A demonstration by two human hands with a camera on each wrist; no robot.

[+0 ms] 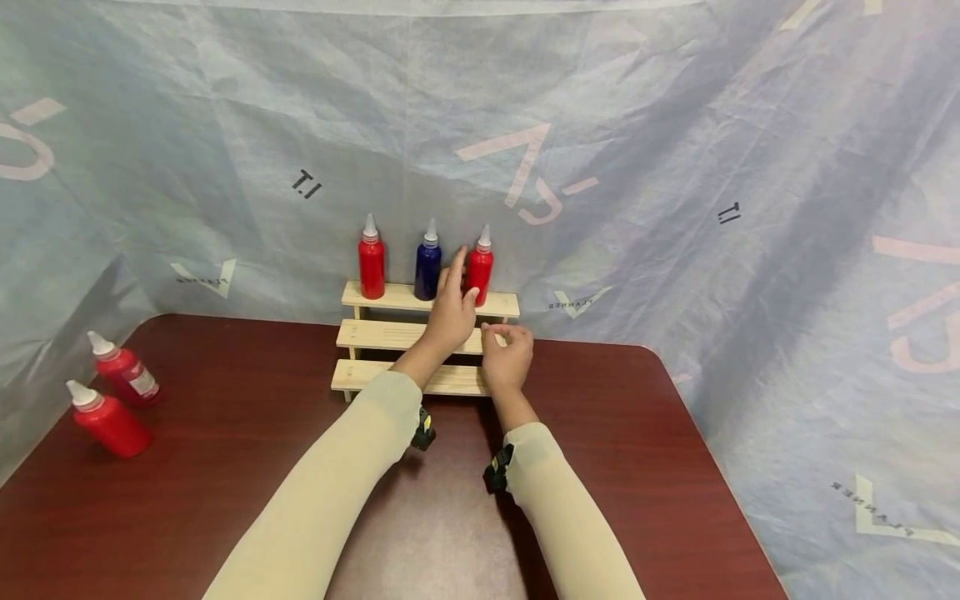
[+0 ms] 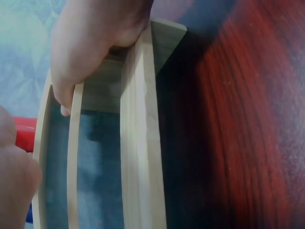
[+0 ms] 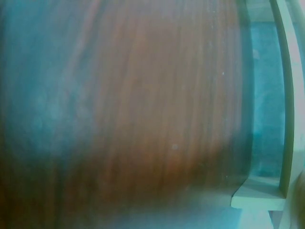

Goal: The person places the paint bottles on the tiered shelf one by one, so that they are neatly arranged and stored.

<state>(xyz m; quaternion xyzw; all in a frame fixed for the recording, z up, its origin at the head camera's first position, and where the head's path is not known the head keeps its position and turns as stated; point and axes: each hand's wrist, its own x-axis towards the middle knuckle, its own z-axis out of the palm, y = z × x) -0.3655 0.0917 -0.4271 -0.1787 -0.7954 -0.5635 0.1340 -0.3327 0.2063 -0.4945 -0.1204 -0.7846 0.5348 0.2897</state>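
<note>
My left hand (image 1: 452, 310) reaches over the three-step wooden rack (image 1: 375, 333), fingers extended beside the red squeeze bottle (image 1: 481, 271) at the right of the top step. Its thumb lies close to the lower part of that bottle. Just left of these fingers stands a blue squeeze bottle (image 1: 427, 271), and another red bottle (image 1: 371, 268) is upright at the left end. My right hand (image 1: 507, 357) grips the rack's right end, its fingers curled at the middle step; in the left wrist view this right hand (image 2: 95, 47) covers the step ends.
Two more red bottles with white nozzles, one labelled (image 1: 127, 375) and one in front of it (image 1: 114, 425), stand at the left of the dark red table (image 1: 247, 467). A grey printed cloth (image 1: 637, 250) hangs right behind the rack.
</note>
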